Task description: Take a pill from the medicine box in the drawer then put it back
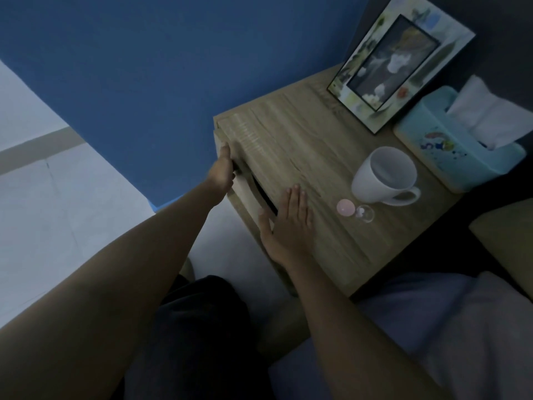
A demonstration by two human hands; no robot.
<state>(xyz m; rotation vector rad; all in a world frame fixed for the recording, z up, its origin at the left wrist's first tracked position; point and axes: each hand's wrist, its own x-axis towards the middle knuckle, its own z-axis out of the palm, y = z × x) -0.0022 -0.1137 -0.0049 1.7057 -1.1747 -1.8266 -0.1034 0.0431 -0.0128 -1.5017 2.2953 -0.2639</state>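
Observation:
A wooden bedside table [302, 140] has its top drawer [245, 187] pulled out a narrow gap, dark inside. My left hand [222, 171] grips the drawer's front edge near its far corner. My right hand [288, 226] lies flat on the tabletop at the near edge, thumb over the drawer gap, holding nothing. On the tabletop sit a small pink round lid [345, 207] and beside it a small clear container [365, 212] with something pale inside. The inside of the drawer is hidden.
A white mug [385, 176] stands just behind the pink lid. A picture frame [401, 64] leans at the back, a turquoise tissue box [455, 142] to its right. A blue wall lies left of the table, bedding at lower right.

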